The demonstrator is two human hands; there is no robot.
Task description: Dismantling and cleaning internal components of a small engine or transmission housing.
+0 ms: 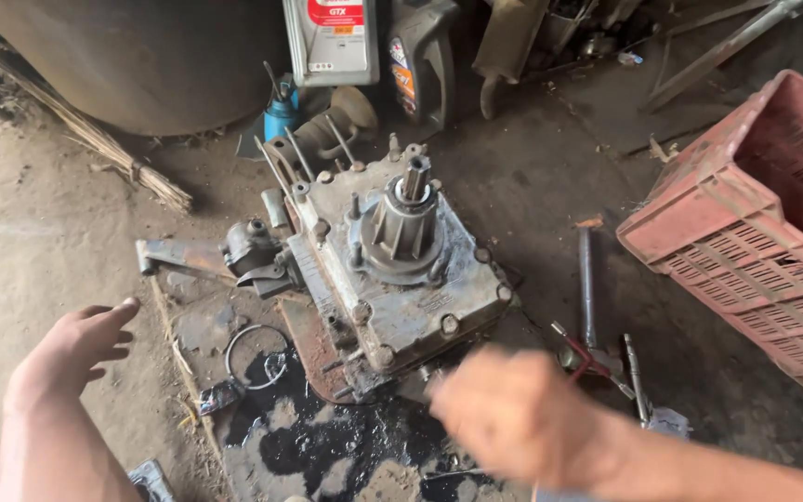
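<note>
Oil (pixel 327 446) pools black on the floor below the gearbox (pixel 392 270). The left hand (pixel 72 349) hovers open, apart from it; the blurred right hand (pixel 513 414), grip unclear, nears its corner and could slip on greasy metal.

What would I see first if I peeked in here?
First, the big grey metal gearbox in the middle of the dirt floor, its splined shaft sticking straight up. Just below it spreads a shiny black oil puddle, and a red plastic crate lies tipped at the right edge. The blurred right hand is near the gearbox's front corner; the left hand hovers open, left of it.
</note>
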